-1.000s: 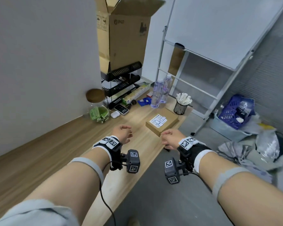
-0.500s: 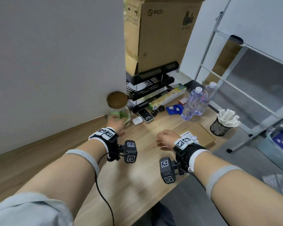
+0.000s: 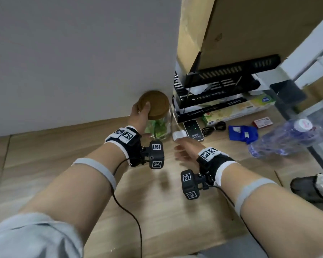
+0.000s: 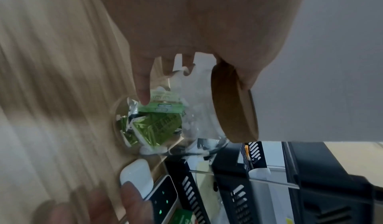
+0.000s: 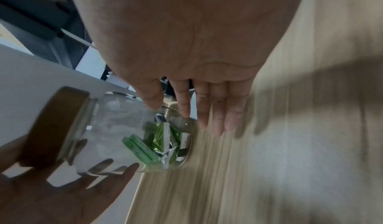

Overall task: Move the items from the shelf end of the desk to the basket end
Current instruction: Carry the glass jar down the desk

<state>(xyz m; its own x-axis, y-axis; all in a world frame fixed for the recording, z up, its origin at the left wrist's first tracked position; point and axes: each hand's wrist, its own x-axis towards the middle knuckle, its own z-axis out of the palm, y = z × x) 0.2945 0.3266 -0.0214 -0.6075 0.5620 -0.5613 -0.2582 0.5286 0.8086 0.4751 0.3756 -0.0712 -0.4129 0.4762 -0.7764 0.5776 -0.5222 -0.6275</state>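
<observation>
A glass jar (image 3: 159, 127) with a brown lid (image 3: 154, 105) and green packets inside stands on the desk against the wall, left of the black shelf. My left hand (image 3: 140, 118) holds it, thumb on the lid (image 4: 234, 106) and fingers spread on the glass (image 4: 176, 121). A white earbud case (image 3: 179, 135) lies just right of the jar (image 5: 124, 137). My right hand (image 3: 183, 151) is stretched toward it with straight fingers (image 5: 199, 113), tips at the case (image 4: 135, 173), holding nothing.
A black tiered shelf (image 3: 222, 90) carries a big cardboard box (image 3: 250, 25). In front of it lie a black remote (image 3: 193, 129), a coiled cable (image 3: 213, 125), a green-yellow carton (image 3: 241, 110), a blue pouch (image 3: 242, 133), a small red box (image 3: 262, 122) and water bottles (image 3: 287, 138). The desk edge runs at lower right.
The view has closed in on the shelf end. My left hand went from the jar's front up onto its lid. My right hand reached forward and left to the earbud case.
</observation>
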